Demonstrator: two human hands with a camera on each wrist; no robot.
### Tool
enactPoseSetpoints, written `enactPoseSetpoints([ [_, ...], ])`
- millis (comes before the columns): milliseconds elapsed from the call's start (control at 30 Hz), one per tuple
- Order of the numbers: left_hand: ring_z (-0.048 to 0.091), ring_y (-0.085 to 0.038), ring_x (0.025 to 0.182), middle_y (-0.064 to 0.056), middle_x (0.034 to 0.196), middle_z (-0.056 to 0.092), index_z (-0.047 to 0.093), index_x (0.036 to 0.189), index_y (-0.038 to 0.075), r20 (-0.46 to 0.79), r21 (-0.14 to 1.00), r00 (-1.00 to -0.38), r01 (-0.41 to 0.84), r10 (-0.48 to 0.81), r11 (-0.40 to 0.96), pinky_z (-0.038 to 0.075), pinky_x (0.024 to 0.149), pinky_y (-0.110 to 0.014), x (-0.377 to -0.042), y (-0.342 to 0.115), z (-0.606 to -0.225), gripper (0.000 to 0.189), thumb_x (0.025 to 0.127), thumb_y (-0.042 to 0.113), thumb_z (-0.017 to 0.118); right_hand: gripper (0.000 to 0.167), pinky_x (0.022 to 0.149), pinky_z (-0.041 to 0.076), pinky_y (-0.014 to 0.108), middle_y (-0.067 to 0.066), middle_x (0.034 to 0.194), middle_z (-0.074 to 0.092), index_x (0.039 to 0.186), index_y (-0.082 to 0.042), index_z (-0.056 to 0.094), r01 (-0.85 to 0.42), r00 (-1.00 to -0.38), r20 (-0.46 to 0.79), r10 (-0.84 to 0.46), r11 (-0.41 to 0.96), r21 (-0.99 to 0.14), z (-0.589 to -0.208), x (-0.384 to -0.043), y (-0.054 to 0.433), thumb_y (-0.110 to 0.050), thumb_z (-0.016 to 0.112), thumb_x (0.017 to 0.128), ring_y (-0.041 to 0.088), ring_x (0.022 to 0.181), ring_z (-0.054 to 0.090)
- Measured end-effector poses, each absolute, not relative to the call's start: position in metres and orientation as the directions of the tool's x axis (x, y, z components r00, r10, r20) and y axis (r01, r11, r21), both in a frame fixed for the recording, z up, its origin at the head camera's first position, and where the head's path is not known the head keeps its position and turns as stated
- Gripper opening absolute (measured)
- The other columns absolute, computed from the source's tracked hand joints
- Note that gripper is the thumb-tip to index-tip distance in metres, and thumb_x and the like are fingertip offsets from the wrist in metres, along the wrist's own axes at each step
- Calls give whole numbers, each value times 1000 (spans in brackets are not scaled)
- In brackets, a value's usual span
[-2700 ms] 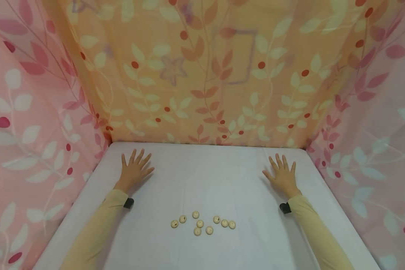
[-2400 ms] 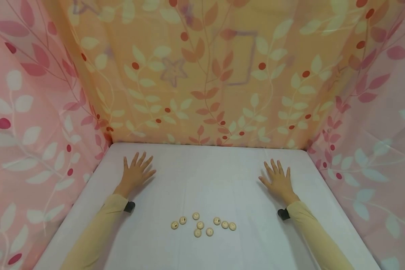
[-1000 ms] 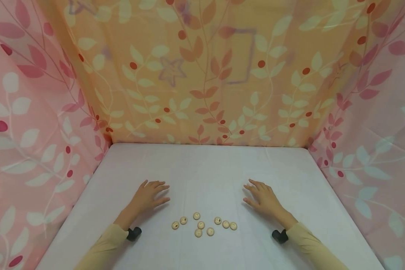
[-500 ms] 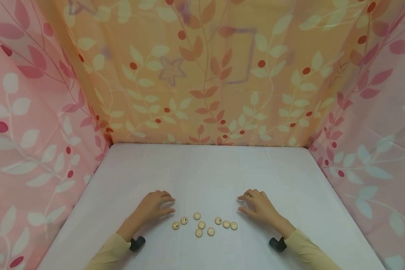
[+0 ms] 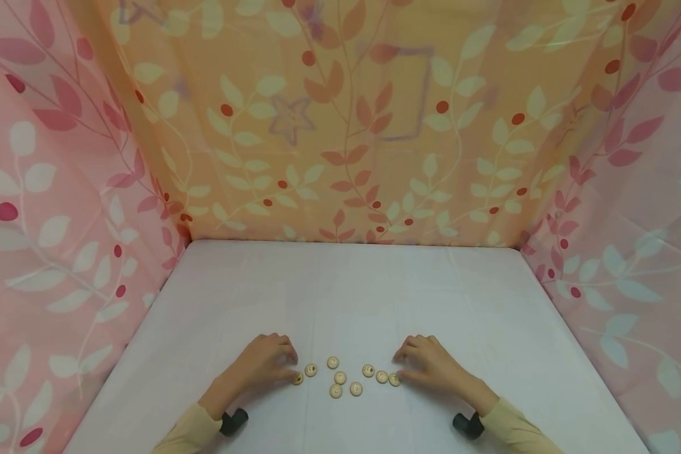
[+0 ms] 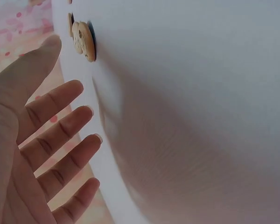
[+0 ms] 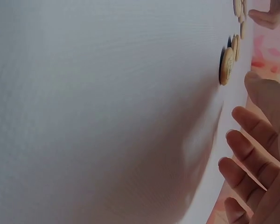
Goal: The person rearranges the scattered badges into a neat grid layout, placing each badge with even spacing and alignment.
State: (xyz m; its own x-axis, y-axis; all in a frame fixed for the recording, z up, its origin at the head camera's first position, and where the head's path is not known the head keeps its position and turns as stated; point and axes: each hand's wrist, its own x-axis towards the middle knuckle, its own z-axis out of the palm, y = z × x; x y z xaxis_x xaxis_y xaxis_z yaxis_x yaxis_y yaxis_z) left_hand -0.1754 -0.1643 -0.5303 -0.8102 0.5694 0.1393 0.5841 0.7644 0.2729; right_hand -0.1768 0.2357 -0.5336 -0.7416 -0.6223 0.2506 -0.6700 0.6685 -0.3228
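Several small round tan discs with dark marks on their faces lie in a loose group on the white table (image 5: 346,290). My left hand (image 5: 263,364) is at the group's left end, thumb tip overlapping the outermost left disc (image 5: 298,379) in the head view. In the left wrist view its fingers are loosely bent, with a gap between them and the thumb. At the other end, my right hand (image 5: 431,366) has its thumb tip by the outermost right disc (image 5: 395,379). The right wrist view shows that disc (image 7: 227,66) just beyond the thumb, the fingers relaxed and holding nothing.
Between the hands lie a back disc (image 5: 332,362), a front disc (image 5: 336,391) and others. An orange leaf-patterned cloth (image 5: 340,126) hangs behind the table, with pink cloths at left (image 5: 62,252) and right (image 5: 618,252). Each wrist carries a black device (image 5: 234,422).
Both hands have come from the far sides of the table inward and nearer, to the two ends of the group. Their spread fingers have bent. The discs have stayed in place.
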Motion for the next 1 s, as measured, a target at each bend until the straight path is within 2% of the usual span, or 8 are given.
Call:
enactPoseSetpoints([
  [433, 52, -7, 87, 18, 88, 56, 66, 80, 31, 91, 276, -798, 594, 595, 755, 41, 83, -41, -169, -160, -530, 24, 69, 52, 73, 28, 79, 34, 30, -19, 93, 56, 95, -27, 65, -688, -718, 173, -674, 651, -321, -536, -172, 231, -47, 71, 76, -1, 86, 48],
  [600, 50, -7, 87, 17, 89, 56, 66, 81, 32, 88, 271, -798, 595, 596, 756, 42, 80, -40, -169, -159, -530, 21, 70, 49, 73, 24, 81, 34, 31, -19, 90, 56, 91, -27, 65, -691, -715, 164, -680, 652, -312, -534, -172, 230, -44, 72, 76, -2, 84, 48],
  [733, 49, -6, 87, 18, 90, 56, 67, 82, 32, 104, 271, -794, 601, 598, 752, 42, 79, -38, -168, -159, -530, 20, 71, 47, 74, 20, 82, 35, 32, -19, 87, 55, 88, -27, 64, -723, -686, 177, -706, 636, -270, -533, -173, 228, -41, 72, 76, -3, 82, 49],
  [900, 49, -5, 87, 17, 90, 56, 66, 81, 31, 149, 257, -779, 626, 610, 737, 43, 77, -37, -166, -159, -531, 19, 70, 45, 76, 16, 79, 36, 29, -19, 87, 55, 87, -27, 65, -760, -648, 183, -739, 611, -221, -532, -175, 226, -38, 71, 77, -3, 82, 50],
  [1000, 49, -6, 88, 17, 91, 56, 67, 81, 31, 143, 264, -780, 624, 610, 736, 43, 77, -37, -166, -159, -531, 19, 71, 44, 75, 15, 77, 37, 27, -18, 87, 56, 88, -28, 65, -761, -647, 176, -742, 611, -219, -531, -178, 227, -36, 71, 78, -3, 82, 51],
])
